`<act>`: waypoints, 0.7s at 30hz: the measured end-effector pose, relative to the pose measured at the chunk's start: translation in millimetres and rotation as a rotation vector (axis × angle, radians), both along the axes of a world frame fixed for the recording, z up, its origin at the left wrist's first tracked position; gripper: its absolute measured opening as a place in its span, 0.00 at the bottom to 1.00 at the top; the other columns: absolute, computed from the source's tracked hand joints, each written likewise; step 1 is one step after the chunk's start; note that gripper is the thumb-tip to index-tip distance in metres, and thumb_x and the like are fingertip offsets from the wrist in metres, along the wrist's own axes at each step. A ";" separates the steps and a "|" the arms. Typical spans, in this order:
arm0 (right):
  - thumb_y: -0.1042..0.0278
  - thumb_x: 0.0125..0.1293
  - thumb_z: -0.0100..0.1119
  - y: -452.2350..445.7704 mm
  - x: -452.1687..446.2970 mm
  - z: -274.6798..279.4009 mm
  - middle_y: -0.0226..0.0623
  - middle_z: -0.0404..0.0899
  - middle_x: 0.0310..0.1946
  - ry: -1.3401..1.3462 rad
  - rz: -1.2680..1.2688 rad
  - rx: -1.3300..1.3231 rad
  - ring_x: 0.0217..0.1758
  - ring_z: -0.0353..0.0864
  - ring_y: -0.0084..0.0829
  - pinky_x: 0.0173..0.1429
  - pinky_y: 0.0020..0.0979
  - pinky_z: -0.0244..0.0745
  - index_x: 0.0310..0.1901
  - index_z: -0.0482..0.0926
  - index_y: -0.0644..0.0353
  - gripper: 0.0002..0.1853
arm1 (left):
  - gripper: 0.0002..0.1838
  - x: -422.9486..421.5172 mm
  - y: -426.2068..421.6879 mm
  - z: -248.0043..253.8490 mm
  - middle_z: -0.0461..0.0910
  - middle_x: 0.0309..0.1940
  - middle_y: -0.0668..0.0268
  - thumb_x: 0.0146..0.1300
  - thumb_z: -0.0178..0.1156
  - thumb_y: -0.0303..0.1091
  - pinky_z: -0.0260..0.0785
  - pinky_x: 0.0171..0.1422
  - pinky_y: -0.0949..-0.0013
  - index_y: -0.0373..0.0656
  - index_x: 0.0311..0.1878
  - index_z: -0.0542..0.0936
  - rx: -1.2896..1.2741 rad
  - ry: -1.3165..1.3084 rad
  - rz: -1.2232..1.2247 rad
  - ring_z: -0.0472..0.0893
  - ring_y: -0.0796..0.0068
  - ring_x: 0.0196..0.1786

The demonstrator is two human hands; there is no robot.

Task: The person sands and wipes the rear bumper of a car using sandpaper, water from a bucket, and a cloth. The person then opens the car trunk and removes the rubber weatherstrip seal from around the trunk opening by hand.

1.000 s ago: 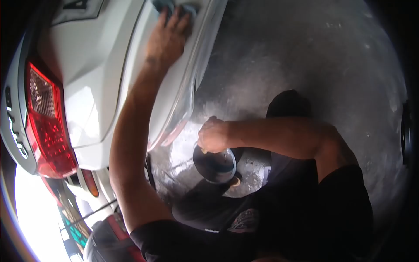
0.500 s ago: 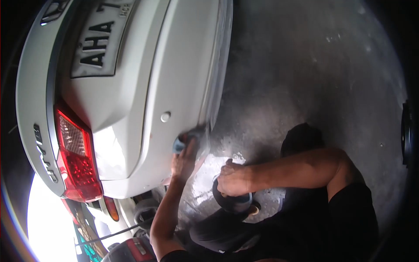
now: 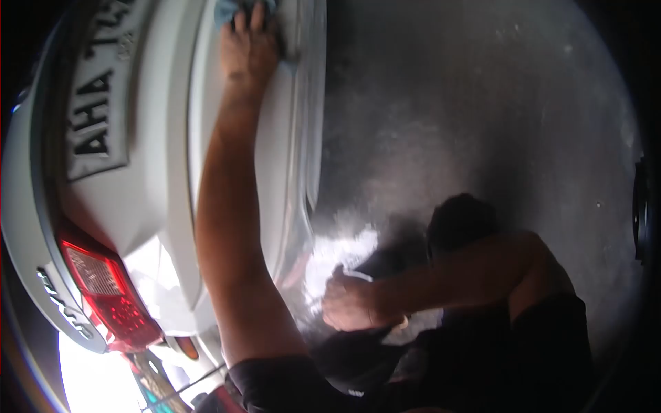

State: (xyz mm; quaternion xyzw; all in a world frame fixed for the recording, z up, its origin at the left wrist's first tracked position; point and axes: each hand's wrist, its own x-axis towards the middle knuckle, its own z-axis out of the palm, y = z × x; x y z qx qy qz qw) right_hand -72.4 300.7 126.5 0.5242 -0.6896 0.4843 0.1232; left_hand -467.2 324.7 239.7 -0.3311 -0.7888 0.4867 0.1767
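My left hand (image 3: 248, 51) is pressed against the white car's rear bumper (image 3: 275, 138) near the top of the view, its fingers over a blue-grey cloth (image 3: 226, 12). Low in the middle, my right hand (image 3: 351, 303) is closed in a fist at a dark bucket (image 3: 385, 265). The bucket is blurred and partly hidden by the hand and forearm, so its contents cannot be made out.
At left are the car's licence plate (image 3: 100, 124) and red tail light (image 3: 107, 289). Grey concrete floor (image 3: 441, 103) lies to the right of the bumper. A dark round object (image 3: 642, 210) stands at the far right edge.
Over the last half second, my left hand has moved up along the bumper with the cloth. The view has shifted too, and the bucket is now more hidden behind my right hand and forearm.
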 end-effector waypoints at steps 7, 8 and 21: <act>0.58 0.57 0.59 6.5 1.3 -3.4 0.36 0.82 0.28 0.073 -0.025 0.010 0.35 0.82 0.42 0.44 0.65 0.74 0.27 0.82 0.52 0.09 | 0.25 139.2 -153.9 -92.4 0.64 0.80 0.60 0.71 0.56 0.38 0.67 0.74 0.51 0.51 0.71 0.76 -0.003 -0.122 -0.220 0.68 0.52 0.77; 0.58 0.57 0.60 22.2 -15.1 26.0 0.35 0.81 0.29 -0.017 0.159 0.279 0.36 0.82 0.42 0.46 0.66 0.75 0.29 0.81 0.52 0.08 | 0.16 175.0 -179.9 -104.4 0.68 0.80 0.67 0.73 0.56 0.36 0.76 0.60 0.62 0.54 0.62 0.81 0.030 0.039 -0.355 0.78 0.66 0.67; 0.53 0.47 0.64 3.2 13.1 0.7 0.42 0.83 0.20 -0.058 -0.041 0.340 0.28 0.84 0.45 0.43 0.74 0.74 0.20 0.86 0.54 0.13 | 0.28 197.0 -206.7 -135.8 0.62 0.82 0.60 0.64 0.60 0.36 0.70 0.71 0.44 0.46 0.69 0.80 0.018 -0.507 -0.067 0.55 0.48 0.86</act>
